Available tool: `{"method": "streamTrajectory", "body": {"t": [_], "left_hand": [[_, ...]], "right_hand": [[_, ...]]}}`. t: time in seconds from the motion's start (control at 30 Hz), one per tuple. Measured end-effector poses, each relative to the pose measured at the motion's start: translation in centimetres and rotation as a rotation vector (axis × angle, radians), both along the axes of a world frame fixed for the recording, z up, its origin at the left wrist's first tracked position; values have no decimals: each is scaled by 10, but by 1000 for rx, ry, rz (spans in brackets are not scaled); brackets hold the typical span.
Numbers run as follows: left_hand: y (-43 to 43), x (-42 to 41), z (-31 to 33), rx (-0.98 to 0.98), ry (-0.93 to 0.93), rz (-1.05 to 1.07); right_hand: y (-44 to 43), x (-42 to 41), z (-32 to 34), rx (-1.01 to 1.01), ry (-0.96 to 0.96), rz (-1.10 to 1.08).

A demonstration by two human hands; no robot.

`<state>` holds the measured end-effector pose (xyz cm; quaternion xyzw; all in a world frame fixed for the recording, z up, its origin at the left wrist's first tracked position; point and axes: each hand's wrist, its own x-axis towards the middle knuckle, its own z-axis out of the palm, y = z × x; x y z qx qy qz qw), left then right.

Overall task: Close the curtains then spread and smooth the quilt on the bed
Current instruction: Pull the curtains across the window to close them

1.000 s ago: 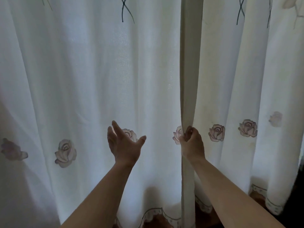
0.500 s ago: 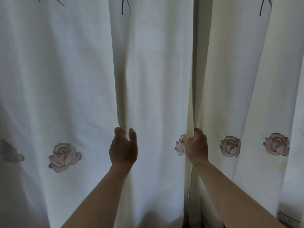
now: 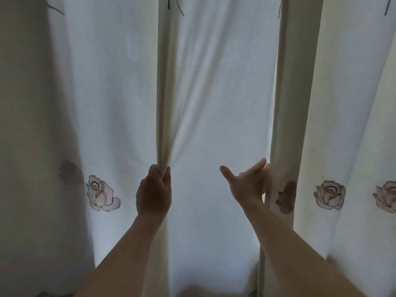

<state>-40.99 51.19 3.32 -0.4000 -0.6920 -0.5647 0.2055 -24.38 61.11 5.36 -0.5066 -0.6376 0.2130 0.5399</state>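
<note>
- We mostly get light here: cool white daylight comes from behind the white translucent rose-print curtains (image 3: 225,93), strongest across the centre band.
- Far left falls off to dim grey-brown; far right reads warmer, cream-toned.
- Near faces of the folds sit in shade, so our side is darker than the far side.
- Window itself is hidden; we can't make out frame or glass.
- Bottom-left corner: small dark mottled patch (image 3: 53,294) below the hem, too dim to identify.
- Bottom edge, centre: blurred tan patch (image 3: 192,293); we can't tell what it is.

Left hand (image 3: 153,191) clenched, right hand (image 3: 248,185) splayed.
</note>
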Motion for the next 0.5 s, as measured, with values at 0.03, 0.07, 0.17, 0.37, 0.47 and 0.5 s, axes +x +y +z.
{"method": "streamTrajectory", "body": {"t": [0.03, 0.07, 0.17, 0.37, 0.47, 0.5], "left_hand": [[-4, -6, 0, 0, 6, 6], [-8, -14, 0, 1, 8, 12], [-20, -33, 1, 1, 12, 25], [-38, -77, 3, -22, 20, 68], [-48, -106, 4, -44, 41, 76], [-53, -119, 6, -38, 41, 79]], "right_hand": [[1, -5, 3, -54, 99, 17], [0, -13, 6, -96, 212, 75], [-7, -37, 8, -29, 284, 187], [-16, -94, 7, 192, -78, 76], [-24, -127, 3, 242, -211, 59], [-30, -140, 3, 264, -246, 60]]}}
